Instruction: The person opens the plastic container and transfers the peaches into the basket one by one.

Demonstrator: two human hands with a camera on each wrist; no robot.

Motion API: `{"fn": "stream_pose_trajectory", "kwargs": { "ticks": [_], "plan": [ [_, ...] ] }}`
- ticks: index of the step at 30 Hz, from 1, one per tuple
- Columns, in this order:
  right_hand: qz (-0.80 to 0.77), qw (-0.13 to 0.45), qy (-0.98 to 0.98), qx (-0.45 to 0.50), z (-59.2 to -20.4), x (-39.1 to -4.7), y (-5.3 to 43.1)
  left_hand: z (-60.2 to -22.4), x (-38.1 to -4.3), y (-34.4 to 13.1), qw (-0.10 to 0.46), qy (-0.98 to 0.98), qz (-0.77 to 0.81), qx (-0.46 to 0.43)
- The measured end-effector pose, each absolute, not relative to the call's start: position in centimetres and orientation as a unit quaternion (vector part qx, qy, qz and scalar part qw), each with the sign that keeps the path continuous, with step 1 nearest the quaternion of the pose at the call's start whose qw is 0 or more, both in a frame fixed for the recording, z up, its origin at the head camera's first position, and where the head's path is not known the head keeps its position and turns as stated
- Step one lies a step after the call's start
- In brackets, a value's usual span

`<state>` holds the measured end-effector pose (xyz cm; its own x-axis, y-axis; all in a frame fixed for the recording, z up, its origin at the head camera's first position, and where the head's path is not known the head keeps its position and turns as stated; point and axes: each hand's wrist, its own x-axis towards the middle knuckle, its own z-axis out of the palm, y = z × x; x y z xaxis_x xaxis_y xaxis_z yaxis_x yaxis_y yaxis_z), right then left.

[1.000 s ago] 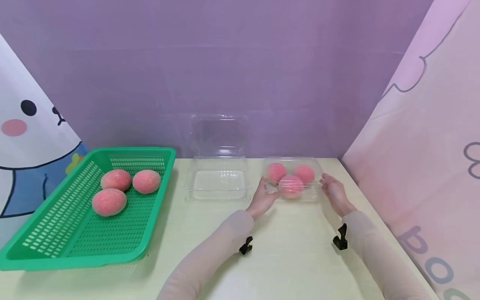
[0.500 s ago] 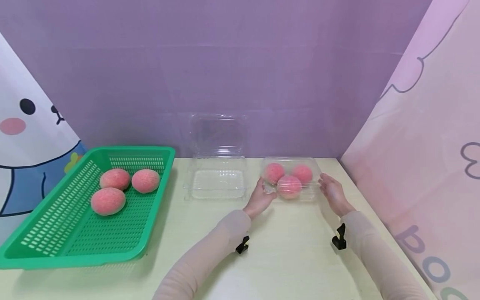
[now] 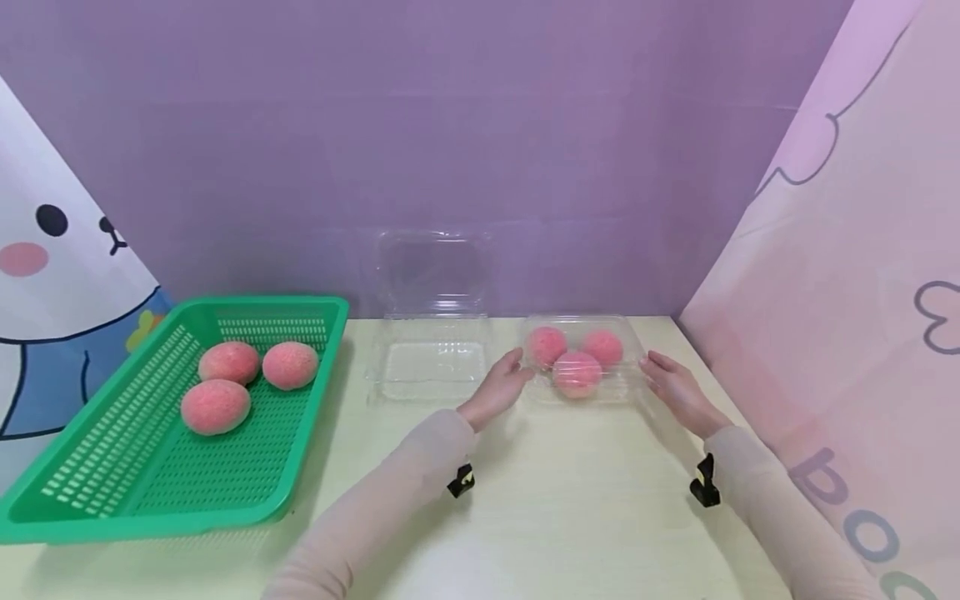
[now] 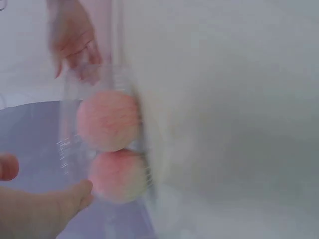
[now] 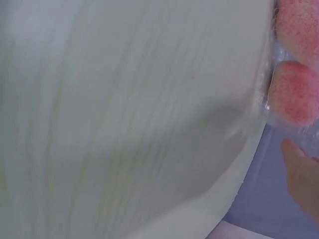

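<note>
A clear plastic clamshell box [image 3: 622, 390] with its lid down stands at the back right of the table, three pink peaches [image 3: 577, 374] inside it. At the box's left side is my left hand [image 3: 497, 390], fingers relaxed and holding nothing. My right hand [image 3: 681, 393] is at the opposite side, fingertips right by the box's wall. Blurred in the left wrist view, my left hand [image 4: 42, 211] has thumb and fingers spread apart near the peaches [image 4: 108, 120]. The right wrist view catches part of my right hand [image 5: 301, 177] just below a peach [image 5: 294, 93].
Left of the closed box, a second clear clamshell [image 3: 435, 371] stands with its lid raised. A green plastic basket [image 3: 288, 467] at the far left holds three more peaches [image 3: 216, 407]. Purple cloth [image 3: 480, 150] hangs behind the table [image 3: 570, 508].
My left hand has drawn back leftward from the closed box. The right hand has shifted slightly right. The box and its peaches stay in place.
</note>
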<state>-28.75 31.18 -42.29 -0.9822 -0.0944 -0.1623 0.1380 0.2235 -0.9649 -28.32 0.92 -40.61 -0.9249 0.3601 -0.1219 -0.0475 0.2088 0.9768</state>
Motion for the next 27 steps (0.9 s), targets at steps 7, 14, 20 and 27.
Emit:
{"fn": "stream_pose_trajectory", "kwargs": {
  "ticks": [7,14,20,27],
  "plan": [
    [-0.531,0.103,0.841,-0.013,-42.7,-28.6,31.6,-38.5,-29.5,0.2,0.141,0.770,0.600,0.164],
    [-0.562,0.102,0.821,-0.019,-43.4,-28.7,31.3,-39.3,-31.1,1.5,0.103,0.828,0.500,0.231],
    [-0.567,0.101,0.817,-0.029,-44.0,-28.8,31.1,-40.3,-31.9,2.8,0.071,0.889,0.343,0.296],
    [-0.559,0.094,0.823,-0.026,-44.0,-29.0,31.0,-41.0,-32.0,3.2,0.046,0.918,0.213,0.332]
  ]
}}
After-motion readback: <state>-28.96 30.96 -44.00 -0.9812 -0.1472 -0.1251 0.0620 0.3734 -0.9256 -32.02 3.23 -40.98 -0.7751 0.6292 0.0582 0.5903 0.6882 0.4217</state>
